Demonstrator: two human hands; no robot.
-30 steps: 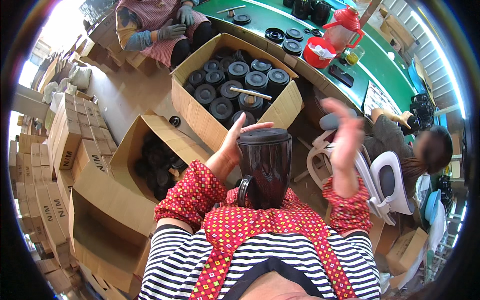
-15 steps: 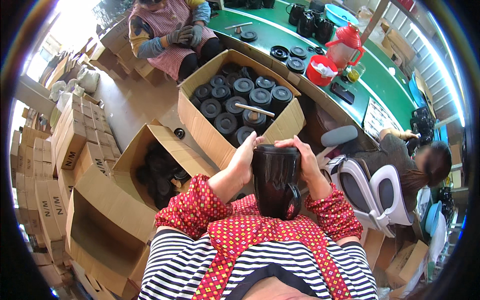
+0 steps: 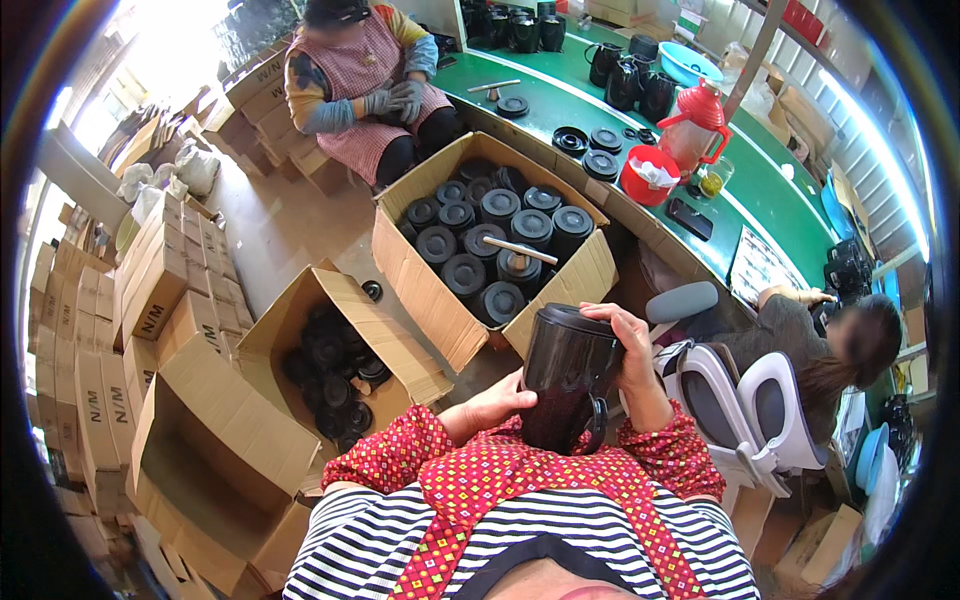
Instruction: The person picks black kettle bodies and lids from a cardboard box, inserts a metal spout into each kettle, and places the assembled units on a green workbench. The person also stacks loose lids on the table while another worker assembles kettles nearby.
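A glossy black mug (image 3: 560, 385) with a black lid (image 3: 576, 319) on top stands tilted at my lap, against the red patterned apron. My right hand (image 3: 640, 360) grips its upper right side, the fingers lying over the lid's edge. Lower down, the fingers of my left hand (image 3: 497, 403) press against the mug's left side. The handle (image 3: 597, 424) points toward me on the lower right. Just beyond the mug is a carton (image 3: 590, 275) packed with round black lidded pieces (image 3: 464, 275); a pale-handled tool (image 3: 520, 250) lies across them.
To the left, an open carton (image 3: 250, 345) contains loose black lids (image 3: 325, 350). A green table (image 3: 560, 100) behind carries mugs, lids, a red pot (image 3: 695, 130) and a phone (image 3: 690, 218). One co-worker (image 3: 365, 110) sits far left; another (image 3: 800, 335) is right, beside a white chair (image 3: 710, 390).
My left hand has slid down from the lid to the mug's lower side. The mug now leans, its top shifted right. The surroundings sit slightly lower in the picture.
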